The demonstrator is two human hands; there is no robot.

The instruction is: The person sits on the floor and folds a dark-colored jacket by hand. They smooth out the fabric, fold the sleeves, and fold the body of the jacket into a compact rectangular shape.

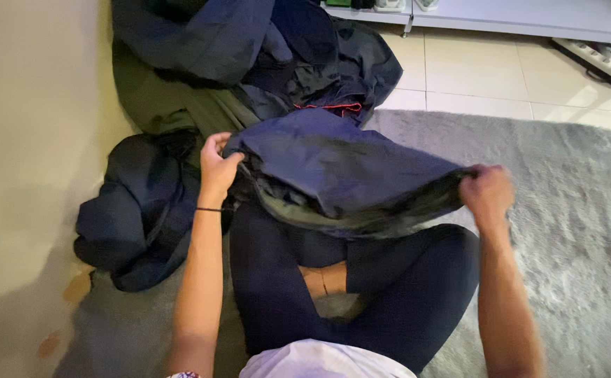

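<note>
Against the pale wall (32,140) on the left lies a heap of dark clothes (137,210), navy and black, slumped on the floor beside the person's knee. More dark garments (249,63) are piled behind it, one olive, one with a thin red trim at its edge. The person sits cross-legged in dark trousers on a grey shaggy rug (564,210) and holds a navy garment (340,168) up over the lap, stretched between both hands. The left hand (216,164), with a thin black band round the wrist, has its grip closed on the garment's left edge, fingers curled over the fabric. The cloth sags a little in the middle and shows a greyish lining underneath. The right hand (487,192) is clenched in a fist on the opposite end, pulling the fabric taut just above the right knee. Farther right, beyond the rug, cream floor tiles (473,77) run up to a low white shelf (529,17), and a white power strip (595,59) lies on the tiles near the corner.
</note>
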